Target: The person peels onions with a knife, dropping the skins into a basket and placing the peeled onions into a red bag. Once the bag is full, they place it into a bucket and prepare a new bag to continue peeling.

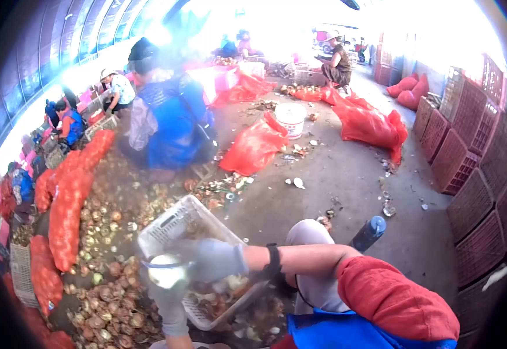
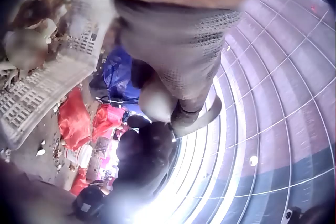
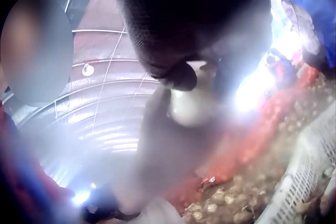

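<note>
A pale peeled onion is held over the near left side of a white plastic crate. My gloved left hand grips it from below. Above it, my gloved right hand reaches across, and in the right wrist view its curled fingers pinch the top of the onion. A thin pale strip crosses the onion near these fingers in the head view; I cannot tell what it is. The crate holds onions and loose skins. Glare and blur hide some of the fingertips.
Unpeeled onions lie heaped left of the crate, with full red net sacks beyond. A person in blue crouches ahead. Red sacks and a white bucket stand on the floor. Stacked crates line the right side.
</note>
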Motion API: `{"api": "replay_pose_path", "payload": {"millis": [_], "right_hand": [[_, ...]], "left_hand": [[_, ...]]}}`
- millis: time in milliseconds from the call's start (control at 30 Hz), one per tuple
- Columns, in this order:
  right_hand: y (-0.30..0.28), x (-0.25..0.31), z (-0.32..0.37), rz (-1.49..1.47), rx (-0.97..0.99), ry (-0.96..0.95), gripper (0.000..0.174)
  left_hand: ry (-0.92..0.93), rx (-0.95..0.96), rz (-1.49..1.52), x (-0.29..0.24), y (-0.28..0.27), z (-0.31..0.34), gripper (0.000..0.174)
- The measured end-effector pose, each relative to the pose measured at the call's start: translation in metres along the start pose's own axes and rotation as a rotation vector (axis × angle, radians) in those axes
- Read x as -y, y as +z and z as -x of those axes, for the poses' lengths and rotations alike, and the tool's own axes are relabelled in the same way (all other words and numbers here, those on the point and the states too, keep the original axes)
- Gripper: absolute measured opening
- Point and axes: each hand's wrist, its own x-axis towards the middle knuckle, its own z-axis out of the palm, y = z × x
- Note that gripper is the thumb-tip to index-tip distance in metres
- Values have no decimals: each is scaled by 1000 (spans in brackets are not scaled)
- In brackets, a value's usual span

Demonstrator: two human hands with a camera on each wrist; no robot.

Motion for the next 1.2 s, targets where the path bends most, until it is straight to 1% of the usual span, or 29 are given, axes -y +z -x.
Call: {"api": "replay_pose_path", "payload": {"millis": [33,100,133,233,300,333,367,400,433,467,500,533,567,633,667,700,733,767,800,833,900,933,967,1000,1033,1067,1100,1167,1200], "right_hand": [[3,-6,-1,-41,-5,-91,70],[4,-3,2,6,-22,-151,67],[5,-3,3,24,-26,-167,66],[7,-10,3,127,23,-141,62],[0,-8,1,97,-26,-232,61],[-4,-8,2,81,-36,-263,61],[-7,-6,3,66,-46,-294,61],[-8,-10,2,96,-49,-218,58],[-1,-14,0,105,-36,-142,54],[1,-19,-2,49,-80,-122,48],[2,-26,-5,-8,-119,-98,41],[4,-23,-6,-133,-171,-23,35],[2,-10,-5,-239,-228,60,28],[-6,18,-9,-247,-124,129,24],[-2,20,-10,-310,-130,92,22],[5,16,-13,-421,-148,66,21],[6,14,-14,-546,-110,136,22],[3,11,-11,-667,-71,209,22],[-9,25,-9,-600,-4,253,23],[-17,34,-8,-602,2,256,23],[-27,45,-5,-714,97,441,23],[-23,44,-4,-807,48,419,24],[-20,35,0,-992,2,311,26],[-25,24,5,-1059,-30,265,27],[-35,14,6,-1124,-60,218,27],[-44,10,1,-1236,-162,265,26],[-57,8,-3,-1197,-142,238,24],[-63,9,-8,-734,-221,320,24],[-53,-3,-11,-582,-218,293,26]], "left_hand": [[79,-17,-173,1,-3,0,88],[153,-49,-328,9,-8,4,91],[140,-15,-338,12,-12,5,91],[178,18,-335,6,-10,11,82],[-8,170,-169,-11,-12,16,94],[-69,143,-117,-7,-19,18,96],[-80,124,-116,-4,-22,17,96],[-181,216,-72,-5,-26,14,99],[-215,217,-70,-8,-27,19,99],[-249,218,-67,-11,-28,24,100],[-223,176,-47,-19,-20,22,95],[-195,134,-29,-27,-11,20,91],[-173,111,111,-32,-4,15,86],[-128,85,364,-37,4,9,79],[-107,79,476,-37,6,9,77],[-99,98,508,-38,6,10,75],[-92,86,469,-38,6,12,71],[-91,74,463,-39,4,13,71],[-109,96,492,-40,4,12,69],[-128,122,522,-41,4,10,67],[-131,102,-412,-41,1,6,67],[-117,74,-413,-41,1,8,67],[-111,58,-414,-42,0,9,67],[-104,42,-415,-44,0,9,67],[-109,56,-303,-49,1,8,67],[-109,58,-246,-51,2,9,68],[-110,60,-190,-53,4,10,68],[-117,159,514,-54,11,9,70],[-121,171,512,-53,10,8,70]]}}
